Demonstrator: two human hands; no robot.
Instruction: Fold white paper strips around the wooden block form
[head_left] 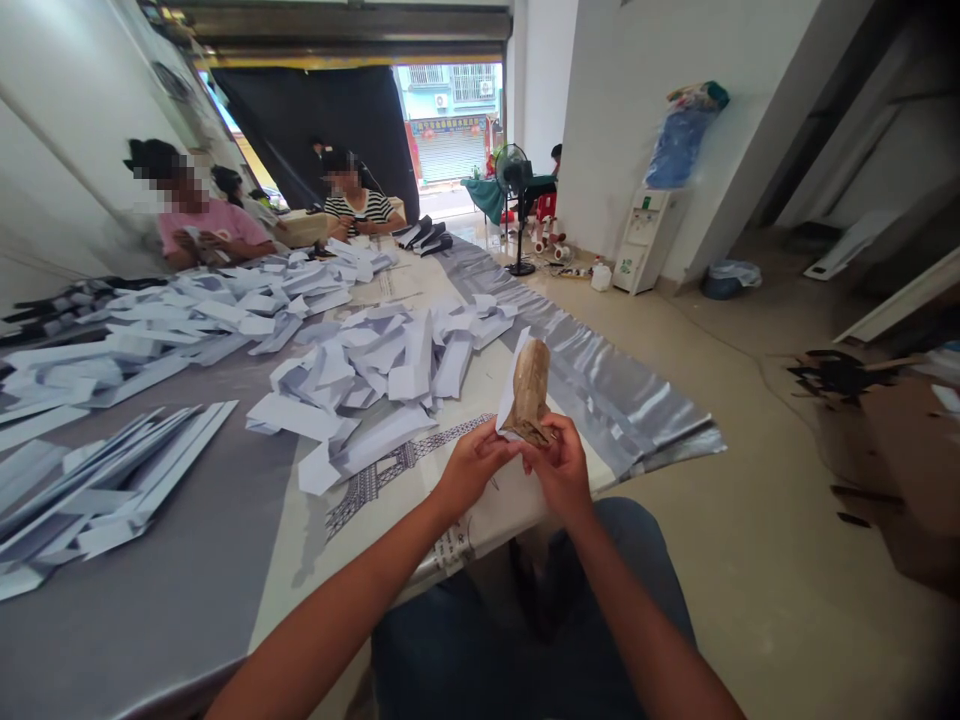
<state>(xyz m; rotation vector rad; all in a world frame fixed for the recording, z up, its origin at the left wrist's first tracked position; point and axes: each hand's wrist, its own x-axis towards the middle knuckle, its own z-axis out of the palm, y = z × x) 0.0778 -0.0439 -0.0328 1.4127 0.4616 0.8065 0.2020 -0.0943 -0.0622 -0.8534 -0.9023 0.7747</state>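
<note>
At the near edge of the table, both my hands hold up a brown, worn block [531,382] that looks like wood, flared at its lower end. A sheet of white paper [511,385] lies along its left side. My left hand [480,458] pinches the paper at the lower left of the block. Fingers of my right hand [561,462] are closed around the block's lower right end. Just left of the hands is a pile of folded white paper pieces [409,365], some shaped like open sleeves. Fingertips are partly hidden behind the block.
Flat paper strips [112,490] lie stacked at the left on a grey table cover [225,560]. A larger paper heap [247,300] spreads farther back. Two people sit at the far side with small items in hand. A fan [514,200] and water dispenser [641,240] stand beyond.
</note>
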